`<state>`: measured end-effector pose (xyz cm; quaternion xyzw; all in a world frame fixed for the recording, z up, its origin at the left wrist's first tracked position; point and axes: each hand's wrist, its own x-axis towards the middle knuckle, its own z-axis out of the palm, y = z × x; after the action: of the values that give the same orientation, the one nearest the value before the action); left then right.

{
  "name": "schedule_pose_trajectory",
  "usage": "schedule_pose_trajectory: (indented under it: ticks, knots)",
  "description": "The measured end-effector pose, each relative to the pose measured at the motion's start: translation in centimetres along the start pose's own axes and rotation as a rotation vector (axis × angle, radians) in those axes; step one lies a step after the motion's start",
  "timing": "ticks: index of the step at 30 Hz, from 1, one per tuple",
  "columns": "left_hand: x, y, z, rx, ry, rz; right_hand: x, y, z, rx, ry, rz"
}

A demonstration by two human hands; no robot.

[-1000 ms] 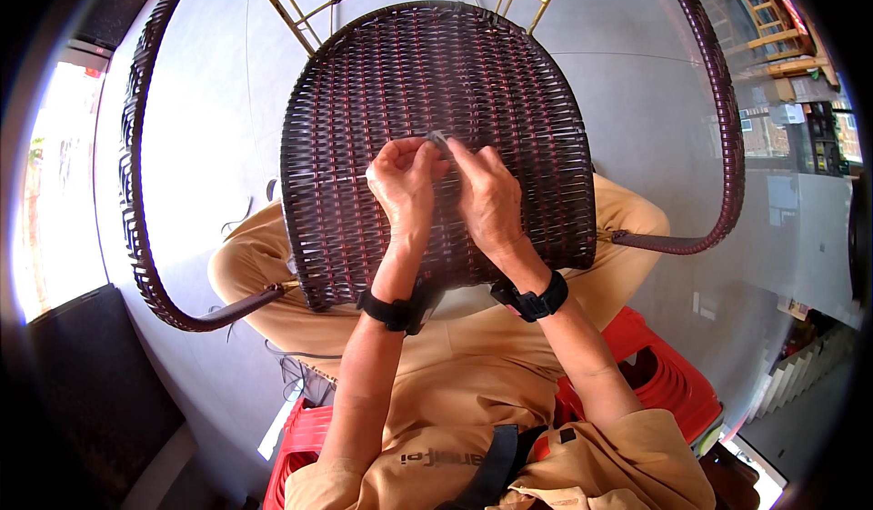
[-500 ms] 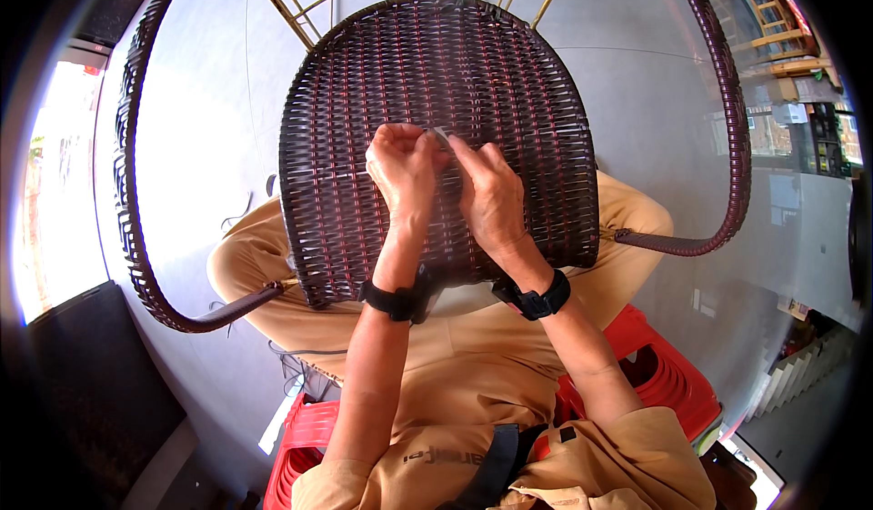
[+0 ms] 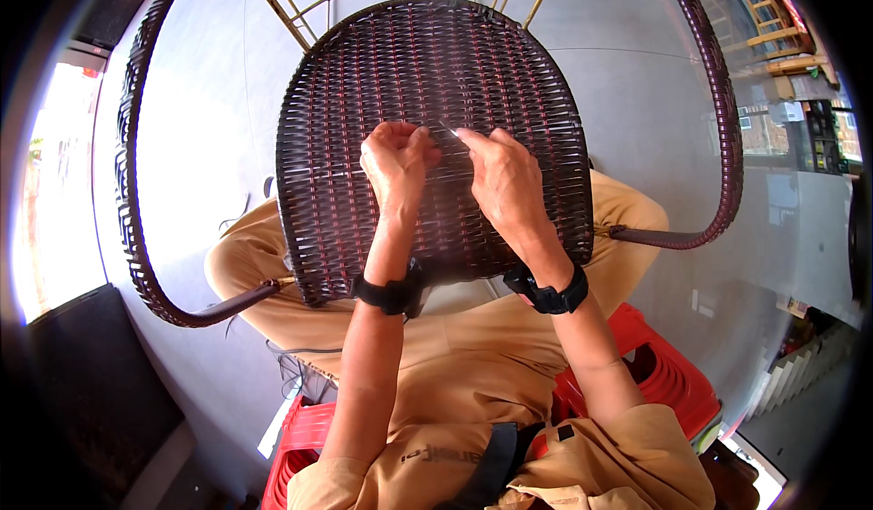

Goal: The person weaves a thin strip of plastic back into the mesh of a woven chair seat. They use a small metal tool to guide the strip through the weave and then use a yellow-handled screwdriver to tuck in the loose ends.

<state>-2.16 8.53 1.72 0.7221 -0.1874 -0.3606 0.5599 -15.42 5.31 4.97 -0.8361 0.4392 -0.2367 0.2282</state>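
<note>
Both of my hands are over a dark brown woven wicker chair seat (image 3: 364,65), in front of my body. My left hand (image 3: 396,166) is closed in a pinch, fingertips turned inward; anything between them is too small or hidden to name. A short gap away, my right hand (image 3: 507,181) is closed on a thin, silvery, pointed piece (image 3: 446,127), which sticks out past the fingertips toward the left hand. Its exact kind does not show. Each wrist wears a black strap. The two hands do not touch.
Wicker-wrapped armrests curve round both sides: the left armrest (image 3: 135,83) and the right armrest (image 3: 730,128). Brass-coloured rods (image 3: 289,21) join at the back. My knees are under the seat, red plastic stools (image 3: 668,374) beside me. Cables (image 3: 296,369) lie at lower left.
My right hand has moved a little to the right, away from the left hand, carrying the thin silvery piece. My left hand stays pinched, shifted slightly left.
</note>
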Motion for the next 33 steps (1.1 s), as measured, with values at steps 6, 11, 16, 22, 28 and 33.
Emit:
schedule_pose_trajectory:
  ticks: [6,11,16,22,28,33]
  knots:
    - [-0.2,0.7,-0.9,-0.029,-0.141,-0.056,0.9,0.4,0.2,-0.005,-0.032,-0.059]
    - [0.1,0.6,-1.3,0.028,-0.118,-0.108,1.4,0.3,-0.1,0.027,-0.059,-0.114]
    - [0.5,0.1,-1.2,0.035,-0.104,-0.091,2.0,1.9,0.5,0.047,-0.058,-0.214]
    - [0.3,0.7,-0.9,0.028,-0.081,-0.141,1.4,1.7,0.8,0.033,-0.1,-0.204]
    - [0.1,0.4,-0.9,0.026,-0.072,-0.125,-0.6,0.7,2.6,-0.031,-0.025,-0.044]
    - [-0.5,0.3,-0.5,-0.027,-0.042,-0.084,-0.9,1.1,3.0,-0.004,0.024,-0.088]
